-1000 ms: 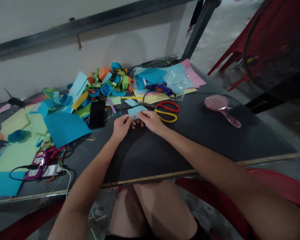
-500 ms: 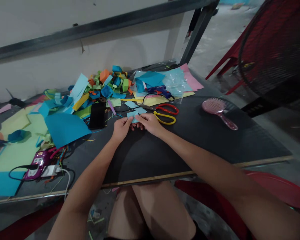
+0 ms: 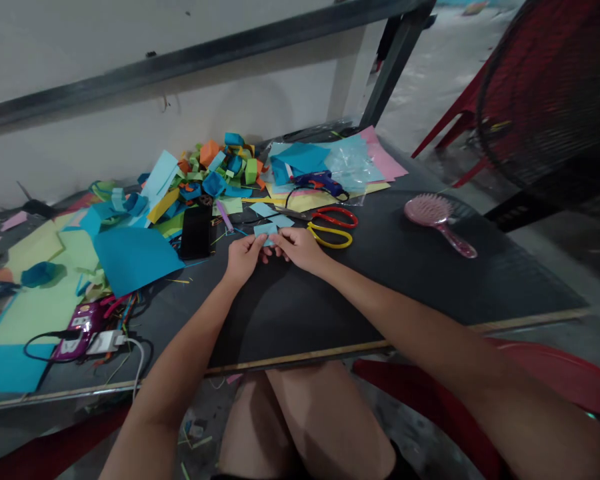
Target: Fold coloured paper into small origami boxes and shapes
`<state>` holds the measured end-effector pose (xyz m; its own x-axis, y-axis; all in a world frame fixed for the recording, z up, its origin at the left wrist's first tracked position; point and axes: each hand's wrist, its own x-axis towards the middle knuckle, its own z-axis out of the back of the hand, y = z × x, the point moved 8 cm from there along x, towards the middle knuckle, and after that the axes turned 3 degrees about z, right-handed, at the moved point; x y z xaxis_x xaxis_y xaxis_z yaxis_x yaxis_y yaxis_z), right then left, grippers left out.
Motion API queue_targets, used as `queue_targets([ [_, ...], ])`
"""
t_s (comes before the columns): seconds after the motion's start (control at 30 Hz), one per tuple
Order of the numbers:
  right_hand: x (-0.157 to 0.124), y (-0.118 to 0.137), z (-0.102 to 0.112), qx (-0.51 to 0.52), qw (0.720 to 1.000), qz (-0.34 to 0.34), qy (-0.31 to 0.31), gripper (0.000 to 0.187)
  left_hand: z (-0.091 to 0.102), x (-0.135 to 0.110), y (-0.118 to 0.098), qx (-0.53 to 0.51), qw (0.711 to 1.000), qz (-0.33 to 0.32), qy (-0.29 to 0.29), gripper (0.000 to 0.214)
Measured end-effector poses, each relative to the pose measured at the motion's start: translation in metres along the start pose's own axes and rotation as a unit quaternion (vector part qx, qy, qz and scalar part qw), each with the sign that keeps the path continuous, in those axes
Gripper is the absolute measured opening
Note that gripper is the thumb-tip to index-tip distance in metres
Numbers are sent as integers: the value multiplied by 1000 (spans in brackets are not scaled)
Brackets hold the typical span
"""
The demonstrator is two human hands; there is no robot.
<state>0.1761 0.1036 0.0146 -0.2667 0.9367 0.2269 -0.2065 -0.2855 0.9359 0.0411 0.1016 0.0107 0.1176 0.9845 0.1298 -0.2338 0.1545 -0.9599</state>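
A small piece of light blue paper [image 3: 265, 230] is pinched between my two hands above the dark table [image 3: 300, 313]. My left hand [image 3: 243, 259] grips its left side, thumb on top. On its right side, my right hand [image 3: 300, 248] holds it with thumb and fingers. Just beyond the hands lie more light blue paper pieces [image 3: 263, 210] and scissors [image 3: 333, 227] with one red and one yellow handle, blades pointing left. A purple strip [image 3: 225, 215] and a black phone [image 3: 196, 231] lie to the left of them.
Folded colored paper pieces [image 3: 215, 167] are heaped at the back. A glue gun [image 3: 320, 183] rests on paper sheets and plastic. A pink hairbrush [image 3: 433, 217] lies at right, near a fan [image 3: 555, 100]. At left are a blue sheet [image 3: 135, 259] and a purple power strip [image 3: 83, 327] with cables.
Both hands stay on the light blue paper in nearly the same place. The right fingers have shifted slightly on it. The whole view has moved a little.
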Motion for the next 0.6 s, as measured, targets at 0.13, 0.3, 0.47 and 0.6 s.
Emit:
queue_targets([
  [0.13,0,-2,-1,2,1000,-10,10,62,1,-1,0,11,1000,3,-8,56],
  [0.3,0,-4,-2,6,1000,-13,16,62,1,-2,0,23,1000,13,-17,56],
  [0.47,0,-7,-3,12,1000,-18,16,62,1,-1,2,8,1000,16,-12,55],
  [0.6,1,-10,-3,40,999,-20,11,61,-4,-3,0,-49,999,15,9,48],
])
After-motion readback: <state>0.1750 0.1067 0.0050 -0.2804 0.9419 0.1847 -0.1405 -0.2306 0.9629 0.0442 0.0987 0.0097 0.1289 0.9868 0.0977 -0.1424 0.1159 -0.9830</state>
